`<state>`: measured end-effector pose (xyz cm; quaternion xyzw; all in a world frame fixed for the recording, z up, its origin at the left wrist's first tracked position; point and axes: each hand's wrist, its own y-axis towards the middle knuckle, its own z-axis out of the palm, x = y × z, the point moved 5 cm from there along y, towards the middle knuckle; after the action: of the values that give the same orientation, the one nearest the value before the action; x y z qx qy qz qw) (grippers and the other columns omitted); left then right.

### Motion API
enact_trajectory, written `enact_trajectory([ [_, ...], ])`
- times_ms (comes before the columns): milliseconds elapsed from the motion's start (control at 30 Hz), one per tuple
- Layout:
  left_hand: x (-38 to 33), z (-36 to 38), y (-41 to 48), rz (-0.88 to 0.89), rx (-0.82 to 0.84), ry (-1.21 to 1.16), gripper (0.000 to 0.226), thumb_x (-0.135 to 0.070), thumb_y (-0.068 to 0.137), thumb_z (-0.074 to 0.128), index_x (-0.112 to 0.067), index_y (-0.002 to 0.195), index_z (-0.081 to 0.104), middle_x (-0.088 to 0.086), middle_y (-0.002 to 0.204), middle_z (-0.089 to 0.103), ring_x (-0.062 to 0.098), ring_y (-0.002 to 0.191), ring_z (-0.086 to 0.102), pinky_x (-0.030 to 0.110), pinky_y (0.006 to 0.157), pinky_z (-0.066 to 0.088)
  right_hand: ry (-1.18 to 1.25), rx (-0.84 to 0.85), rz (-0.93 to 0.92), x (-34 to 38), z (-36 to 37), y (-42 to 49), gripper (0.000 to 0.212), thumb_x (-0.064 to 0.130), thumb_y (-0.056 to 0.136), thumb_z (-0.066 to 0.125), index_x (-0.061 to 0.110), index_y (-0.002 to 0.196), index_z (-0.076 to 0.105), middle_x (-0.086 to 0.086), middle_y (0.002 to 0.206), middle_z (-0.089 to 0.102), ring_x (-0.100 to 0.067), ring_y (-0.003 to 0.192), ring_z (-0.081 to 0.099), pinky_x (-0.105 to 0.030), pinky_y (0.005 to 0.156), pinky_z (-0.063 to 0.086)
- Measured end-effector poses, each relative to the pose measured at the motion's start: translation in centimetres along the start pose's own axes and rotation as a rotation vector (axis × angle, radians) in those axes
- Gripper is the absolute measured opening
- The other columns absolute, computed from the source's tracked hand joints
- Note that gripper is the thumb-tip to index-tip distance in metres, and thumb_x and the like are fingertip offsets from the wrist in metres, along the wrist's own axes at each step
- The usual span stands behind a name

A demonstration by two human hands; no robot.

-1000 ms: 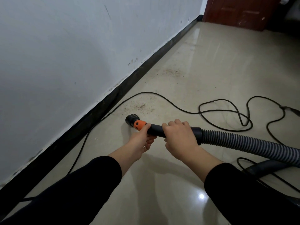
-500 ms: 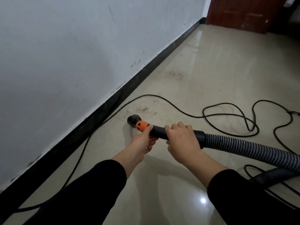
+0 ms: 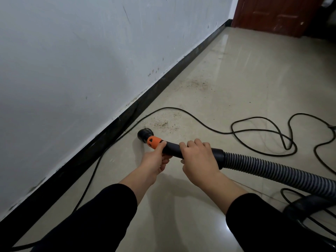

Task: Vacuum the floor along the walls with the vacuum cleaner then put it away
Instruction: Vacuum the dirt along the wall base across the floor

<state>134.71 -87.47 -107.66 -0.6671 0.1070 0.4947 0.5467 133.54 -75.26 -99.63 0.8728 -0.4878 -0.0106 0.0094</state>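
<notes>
Both my hands hold the vacuum cleaner's black hose handle [image 3: 171, 148] low over the beige floor. My left hand [image 3: 156, 160] grips it from below, just behind the orange collar [image 3: 153, 141]. My right hand [image 3: 199, 157] grips it from above, further back near the ribbed grey hose [image 3: 272, 170]. The black nozzle end [image 3: 144, 134] sits close to the floor beside the black skirting board [image 3: 112, 131]. A patch of dark crumbs [image 3: 163, 123] lies just beyond the nozzle, and a second patch [image 3: 197, 84] lies further along the wall.
The black power cord [image 3: 261, 137] loops across the floor to the right and also runs along the skirting toward me. Part of the vacuum's dark body [image 3: 309, 206] shows at the lower right. A white wall [image 3: 72, 60] fills the left; a red-brown door [image 3: 272, 13] stands at the far end.
The nozzle and both hands have shifted slightly forward along the wall toward the near crumb patch. Both grips are the same.
</notes>
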Motion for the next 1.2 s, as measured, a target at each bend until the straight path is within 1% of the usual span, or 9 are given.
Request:
enact_trajectory([
  [267,-0.8,-1.4,1.2,0.027,-0.034,0.023,0.042,-0.044,0.091,0.062,-0.005,0.104,0.069,0.003,0.077,0.073,0.009,0.065,0.057,0.017,0.055,0.044,0.025,-0.019,-0.007,1.3,0.7,1.5,0.029,0.018,0.094,0.050,0.013,0.123,0.046,-0.006,0.117,0.056,-0.026,0.110,0.045,-0.037,0.092,0.032],
  [400,-1.3,-2.1,1.8,0.034,-0.041,0.024,0.042,-0.044,0.091,0.062,-0.005,0.103,0.069,0.005,0.081,0.073,0.010,0.067,0.057,0.019,0.058,0.045,0.032,-0.032,-0.012,1.8,1.1,2.1,0.030,0.017,0.094,0.050,0.013,0.123,0.046,-0.007,0.117,0.056,-0.026,0.110,0.045,-0.038,0.092,0.032],
  [567,-1.5,-2.8,2.4,0.051,-0.050,0.045,0.040,-0.044,0.091,0.061,-0.005,0.098,0.069,0.004,0.080,0.072,0.010,0.069,0.057,0.020,0.061,0.044,0.034,-0.032,-0.013,2.6,1.6,2.7,0.031,0.016,0.094,0.050,0.011,0.124,0.045,-0.008,0.117,0.056,-0.027,0.109,0.045,-0.038,0.091,0.032],
  [700,-1.6,-3.3,2.8,0.057,-0.050,0.049,0.038,-0.043,0.092,0.061,-0.007,0.097,0.069,0.002,0.077,0.072,0.011,0.070,0.057,0.020,0.061,0.044,0.022,-0.030,-0.015,3.1,1.9,2.9,0.033,0.016,0.094,0.050,0.011,0.126,0.044,-0.009,0.117,0.056,-0.028,0.110,0.045,-0.039,0.093,0.033],
  [867,-1.8,-3.5,3.2,0.069,-0.060,0.053,0.037,-0.044,0.092,0.060,-0.009,0.098,0.068,0.003,0.082,0.073,0.011,0.075,0.061,0.022,0.062,0.046,0.012,-0.032,-0.007,3.5,2.0,3.4,0.034,0.015,0.095,0.049,0.010,0.128,0.043,-0.010,0.118,0.055,-0.028,0.110,0.045,-0.039,0.093,0.033],
  [1033,-1.9,-3.2,3.3,0.075,-0.058,0.052,0.034,-0.043,0.092,0.061,-0.010,0.090,0.068,0.001,0.075,0.071,0.011,0.072,0.061,0.021,0.061,0.046,-0.004,-0.020,0.010,3.6,2.1,3.4,0.035,0.012,0.094,0.048,0.008,0.129,0.042,-0.011,0.119,0.055,-0.029,0.111,0.045,-0.040,0.094,0.034],
  [1200,-2.0,-2.7,3.2,0.080,-0.040,0.061,0.033,-0.043,0.092,0.060,-0.011,0.092,0.067,0.002,0.080,0.072,0.011,0.077,0.062,0.022,0.063,0.046,-0.015,-0.027,0.012,3.1,2.0,3.3,0.036,0.012,0.093,0.048,0.007,0.129,0.042,-0.011,0.118,0.055,-0.028,0.110,0.045,-0.040,0.093,0.034],
])
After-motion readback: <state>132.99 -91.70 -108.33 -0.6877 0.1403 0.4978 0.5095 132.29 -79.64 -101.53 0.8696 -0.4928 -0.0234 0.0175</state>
